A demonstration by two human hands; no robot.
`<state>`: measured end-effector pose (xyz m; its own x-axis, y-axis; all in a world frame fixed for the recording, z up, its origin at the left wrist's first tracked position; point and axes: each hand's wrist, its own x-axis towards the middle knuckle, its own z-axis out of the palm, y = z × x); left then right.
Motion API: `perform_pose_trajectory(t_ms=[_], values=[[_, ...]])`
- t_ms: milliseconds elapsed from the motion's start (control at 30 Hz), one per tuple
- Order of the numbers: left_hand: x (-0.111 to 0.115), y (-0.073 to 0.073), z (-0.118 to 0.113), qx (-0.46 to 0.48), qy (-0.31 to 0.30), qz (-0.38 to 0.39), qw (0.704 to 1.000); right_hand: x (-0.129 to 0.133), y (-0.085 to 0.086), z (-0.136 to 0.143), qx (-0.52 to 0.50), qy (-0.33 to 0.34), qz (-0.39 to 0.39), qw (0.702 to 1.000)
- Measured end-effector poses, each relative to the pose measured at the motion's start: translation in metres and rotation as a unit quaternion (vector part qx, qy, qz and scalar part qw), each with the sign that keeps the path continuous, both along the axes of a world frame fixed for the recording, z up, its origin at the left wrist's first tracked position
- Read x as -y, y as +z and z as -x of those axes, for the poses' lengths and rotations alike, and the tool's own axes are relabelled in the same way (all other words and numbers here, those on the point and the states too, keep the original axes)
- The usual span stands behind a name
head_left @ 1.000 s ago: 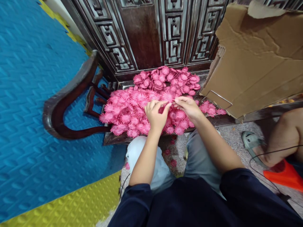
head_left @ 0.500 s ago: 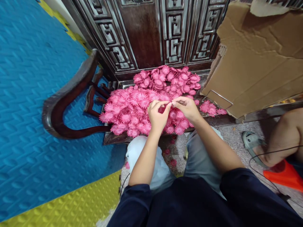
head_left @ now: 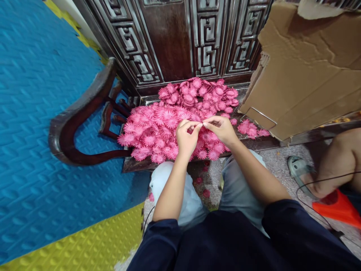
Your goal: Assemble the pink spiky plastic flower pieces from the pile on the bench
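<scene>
Pink artificial flower heads (head_left: 152, 131) with thin pointed petals lie in a wide heap on a dark wooden bench (head_left: 132, 165). Over the heap's right part, my left hand (head_left: 188, 136) is closed in a pinch, thumb against forefinger. My right hand (head_left: 222, 130) pinches right beside it, and the fingertips of both hands meet. Whatever sits between them is too small to make out. A darker pink bunch of flowers (head_left: 197, 94) rests behind, against the bench back.
A curved wooden armrest (head_left: 64, 131) stands at the left beside blue floor matting (head_left: 34, 158). On the right, a large cardboard box (head_left: 304, 75) leans on the bench, near a small flower cluster (head_left: 249, 128). Another person's leg (head_left: 338, 162) and a black cable (head_left: 310, 203) are at the right.
Both hands keep their pinch at nearly the same spot. The fingertips have shifted very slightly to the left, and the whole view has moved a little.
</scene>
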<state>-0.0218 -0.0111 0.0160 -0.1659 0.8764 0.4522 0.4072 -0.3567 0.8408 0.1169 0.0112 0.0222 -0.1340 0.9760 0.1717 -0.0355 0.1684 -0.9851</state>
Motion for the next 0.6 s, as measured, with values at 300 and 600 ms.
perform_pose_trajectory(t_ms=[300, 600], values=[[0.0001, 0.0017, -0.0026, 0.014, -0.012, -0.013, 1.000, -0.0007, 0.0006, -0.0001, -0.053, -0.008, 0.028, 0.998], [0.0011, 0.0007, -0.0043, 0.016, 0.007, -0.029, 0.999, -0.0006, 0.0016, -0.0013, -0.056, -0.010, 0.026, 0.998]])
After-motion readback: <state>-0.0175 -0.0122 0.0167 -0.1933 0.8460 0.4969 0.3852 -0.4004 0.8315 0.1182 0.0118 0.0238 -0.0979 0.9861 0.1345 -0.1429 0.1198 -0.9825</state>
